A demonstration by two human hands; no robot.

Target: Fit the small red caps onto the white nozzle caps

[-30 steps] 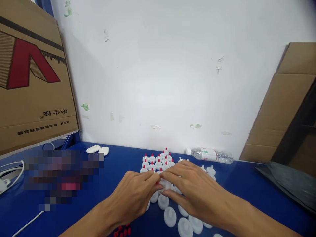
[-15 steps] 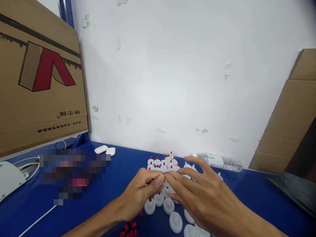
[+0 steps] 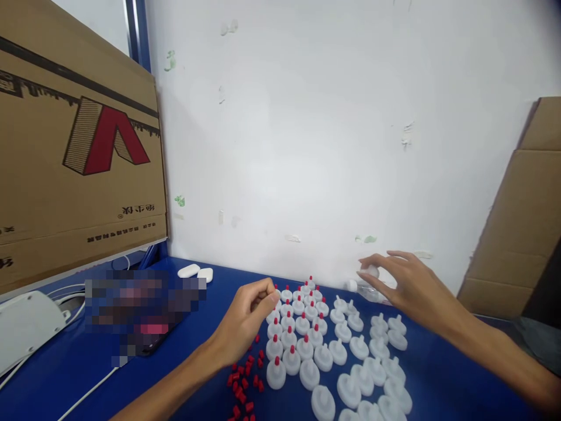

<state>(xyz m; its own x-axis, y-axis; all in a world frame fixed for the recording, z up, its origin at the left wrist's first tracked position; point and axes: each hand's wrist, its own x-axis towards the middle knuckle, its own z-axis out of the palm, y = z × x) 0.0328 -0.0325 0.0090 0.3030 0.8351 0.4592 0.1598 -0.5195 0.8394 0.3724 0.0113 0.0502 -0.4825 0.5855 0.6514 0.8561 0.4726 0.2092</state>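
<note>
The right hand has swung from beside the left hand to over the bottle near the bench's back edge. Its thumb and fingertips stand narrowly apart around a pale round thing; whether they grip it I cannot tell. The left fingers are curled tight by the red-tipped lids, contents hidden. Loose red caps lie toward the front edge, plain lids rightward.
</note>
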